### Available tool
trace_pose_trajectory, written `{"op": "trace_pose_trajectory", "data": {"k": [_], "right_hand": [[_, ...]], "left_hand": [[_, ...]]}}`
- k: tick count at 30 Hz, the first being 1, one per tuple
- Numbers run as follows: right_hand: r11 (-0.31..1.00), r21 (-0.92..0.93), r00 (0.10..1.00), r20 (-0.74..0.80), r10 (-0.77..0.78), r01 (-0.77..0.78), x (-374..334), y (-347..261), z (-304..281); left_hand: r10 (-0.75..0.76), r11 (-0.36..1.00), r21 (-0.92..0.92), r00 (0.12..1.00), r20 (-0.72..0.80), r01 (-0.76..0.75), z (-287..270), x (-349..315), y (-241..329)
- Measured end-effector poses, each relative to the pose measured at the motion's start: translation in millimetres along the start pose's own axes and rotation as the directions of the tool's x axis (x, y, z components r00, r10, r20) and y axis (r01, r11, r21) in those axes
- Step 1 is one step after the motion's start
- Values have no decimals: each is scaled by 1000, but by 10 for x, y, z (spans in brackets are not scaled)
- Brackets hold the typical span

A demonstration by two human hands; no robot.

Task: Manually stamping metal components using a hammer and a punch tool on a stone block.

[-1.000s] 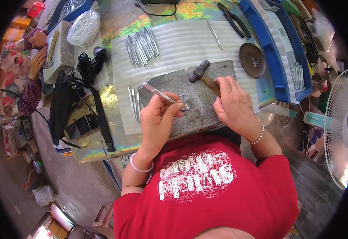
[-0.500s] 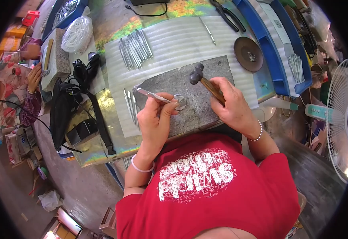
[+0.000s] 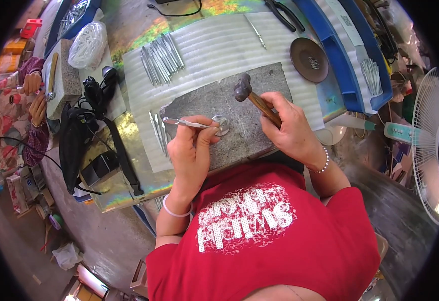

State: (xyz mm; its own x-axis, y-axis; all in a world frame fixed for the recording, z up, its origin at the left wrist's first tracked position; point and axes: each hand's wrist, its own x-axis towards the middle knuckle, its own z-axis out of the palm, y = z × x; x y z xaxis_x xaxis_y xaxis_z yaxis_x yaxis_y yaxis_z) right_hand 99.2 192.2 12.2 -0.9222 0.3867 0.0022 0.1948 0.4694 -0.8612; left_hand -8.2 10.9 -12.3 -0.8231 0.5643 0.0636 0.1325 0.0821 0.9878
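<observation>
My left hand [image 3: 192, 150] pinches a slim silvery metal tool [image 3: 184, 122] between thumb and fingers, lying nearly level. Its inner end is covered by my fingertips, beside a small round shiny disc [image 3: 222, 125] on the grey stone block [image 3: 259, 80]. Closed round a wooden handle, my right hand [image 3: 292, 125] holds a small hammer [image 3: 243, 88] with a dark rounded head. The hammer head is over the far part of the block, apart from the tool. Left of the block are a few more slim metal tools [image 3: 158, 133] on the white foam sheet [image 3: 204, 50].
A row of slim metal tools [image 3: 162, 58] lies beyond the block. To the right are a brown dish [image 3: 308, 60] of small bits, pliers [image 3: 285, 15], a blue tray [image 3: 342, 60] and a fan [image 3: 427, 145]. Black straps [image 3: 121, 150] lie left; a co-worker's hands [image 3: 34, 95] are farther left.
The slim tool in my left hand has tipped from slanted to nearly level. My right hand still holds the hammer, its head slightly shifted. The whole view has moved a little.
</observation>
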Motion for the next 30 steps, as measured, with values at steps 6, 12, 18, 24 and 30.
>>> {"op": "trace_pose_trajectory", "data": {"k": [6, 12, 18, 24, 30], "right_hand": [[998, -38, 998, -28, -49, 48, -1, 63, 27], [997, -28, 996, -49, -79, 78, -12, 66, 35], [997, -20, 995, -61, -78, 77, -22, 91, 37], [998, 3, 998, -39, -55, 56, -28, 56, 23], [913, 389, 965, 166, -202, 124, 10, -472, -93]], "left_hand": [[-49, 997, -51, 999, 13, 50, 7, -5, 7], [10, 1000, 7, 1000, 10, -10, 13, -21, 0], [45, 996, 73, 999, 24, -46, 21, -21, -12], [455, 742, 478, 877, 157, -470, 66, -30, 11], [467, 677, 531, 855, 225, -509, 25, -35, 101]]}}
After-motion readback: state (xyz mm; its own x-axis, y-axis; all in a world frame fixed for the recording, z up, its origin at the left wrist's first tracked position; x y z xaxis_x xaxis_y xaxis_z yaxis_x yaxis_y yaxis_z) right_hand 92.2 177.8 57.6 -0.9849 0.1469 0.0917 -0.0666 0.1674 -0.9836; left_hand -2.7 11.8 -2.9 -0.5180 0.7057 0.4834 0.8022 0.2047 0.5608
